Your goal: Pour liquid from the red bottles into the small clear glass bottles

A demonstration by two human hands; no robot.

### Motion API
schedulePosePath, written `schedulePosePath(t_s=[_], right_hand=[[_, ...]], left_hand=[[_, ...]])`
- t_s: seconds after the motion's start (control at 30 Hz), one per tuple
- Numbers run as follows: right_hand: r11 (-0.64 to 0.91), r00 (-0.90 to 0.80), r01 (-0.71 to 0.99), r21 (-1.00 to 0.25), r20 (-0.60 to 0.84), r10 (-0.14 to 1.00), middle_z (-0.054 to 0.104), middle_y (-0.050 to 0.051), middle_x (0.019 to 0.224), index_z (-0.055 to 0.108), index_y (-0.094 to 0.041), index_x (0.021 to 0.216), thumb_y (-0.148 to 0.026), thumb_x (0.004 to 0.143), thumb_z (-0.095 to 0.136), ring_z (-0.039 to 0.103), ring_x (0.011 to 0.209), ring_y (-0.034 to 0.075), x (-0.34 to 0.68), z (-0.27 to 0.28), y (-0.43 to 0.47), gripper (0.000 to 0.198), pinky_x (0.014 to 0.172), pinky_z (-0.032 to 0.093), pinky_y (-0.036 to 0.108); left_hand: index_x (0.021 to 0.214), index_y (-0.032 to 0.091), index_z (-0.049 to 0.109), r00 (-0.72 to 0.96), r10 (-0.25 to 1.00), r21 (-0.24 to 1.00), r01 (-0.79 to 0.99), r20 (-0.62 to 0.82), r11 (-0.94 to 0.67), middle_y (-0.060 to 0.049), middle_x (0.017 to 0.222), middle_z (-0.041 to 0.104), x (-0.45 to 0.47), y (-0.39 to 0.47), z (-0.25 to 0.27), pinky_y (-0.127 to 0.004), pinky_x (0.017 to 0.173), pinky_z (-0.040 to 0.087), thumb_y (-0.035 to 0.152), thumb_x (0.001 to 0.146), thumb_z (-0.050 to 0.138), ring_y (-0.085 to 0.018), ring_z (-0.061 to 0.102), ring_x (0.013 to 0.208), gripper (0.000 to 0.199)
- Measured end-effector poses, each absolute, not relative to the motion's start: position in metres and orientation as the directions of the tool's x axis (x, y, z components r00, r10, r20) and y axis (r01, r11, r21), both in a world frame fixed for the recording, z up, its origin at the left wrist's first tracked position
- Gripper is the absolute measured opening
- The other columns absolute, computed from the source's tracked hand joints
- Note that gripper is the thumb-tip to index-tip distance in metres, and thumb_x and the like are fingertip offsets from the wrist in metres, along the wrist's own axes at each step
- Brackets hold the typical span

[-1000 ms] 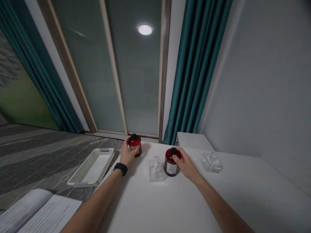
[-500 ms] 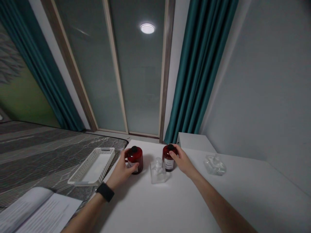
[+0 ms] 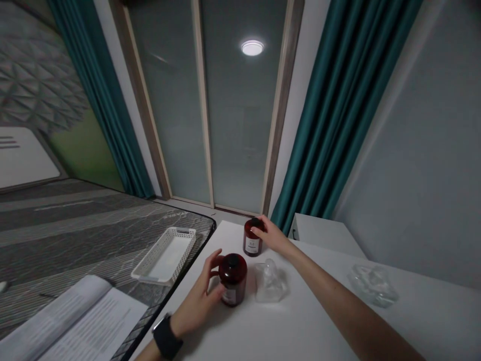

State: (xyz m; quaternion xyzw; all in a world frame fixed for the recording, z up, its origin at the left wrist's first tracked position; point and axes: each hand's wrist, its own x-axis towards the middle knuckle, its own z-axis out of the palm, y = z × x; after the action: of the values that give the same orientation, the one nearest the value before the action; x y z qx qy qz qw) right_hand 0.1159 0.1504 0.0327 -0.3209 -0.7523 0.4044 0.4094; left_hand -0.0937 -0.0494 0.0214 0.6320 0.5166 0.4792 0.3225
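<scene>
Two dark red bottles with black caps and white labels stand upright on the white table. My left hand (image 3: 205,296) curls around the side of the nearer bottle (image 3: 235,271), thumb against its front. Farther back, my right hand (image 3: 273,234) grips the other bottle (image 3: 252,243) near its top from the right. Just right of the nearer bottle lies a clear, crumpled plastic-looking piece (image 3: 271,288); its exact kind is not plain. A black watch (image 3: 167,337) is on my left wrist.
A second clear crumpled piece (image 3: 373,285) lies on the table (image 3: 300,328) at right. On the grey striped surface (image 3: 86,225) at left are a white perforated basket (image 3: 165,258) and an open book (image 3: 86,321). A white cabinet (image 3: 326,230) stands behind the table.
The view has swung left. The bottle in my left hand has come nearer to me, and the bottle in my right hand has moved left and back, behind it.
</scene>
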Motion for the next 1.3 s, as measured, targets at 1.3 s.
schedulePosePath(t_s=[1.3], right_hand=[[0.585,-0.625,0.522,-0.62,0.189,0.758,0.067,0.012,0.116,0.047,-0.019,0.134,-0.028,0.072,0.076,0.057,0.113,0.033,0.059,-0.019,0.191,0.069,0.097,0.037,0.045]], left_hand=[[0.118,0.016,0.056,-0.253,0.938,0.361,0.919,0.236,0.157,-0.014,0.126,0.055,-0.119,0.076,-0.016,-0.043,0.098,0.038,0.042,0.083,0.057,-0.032,0.047,0.119,0.044]])
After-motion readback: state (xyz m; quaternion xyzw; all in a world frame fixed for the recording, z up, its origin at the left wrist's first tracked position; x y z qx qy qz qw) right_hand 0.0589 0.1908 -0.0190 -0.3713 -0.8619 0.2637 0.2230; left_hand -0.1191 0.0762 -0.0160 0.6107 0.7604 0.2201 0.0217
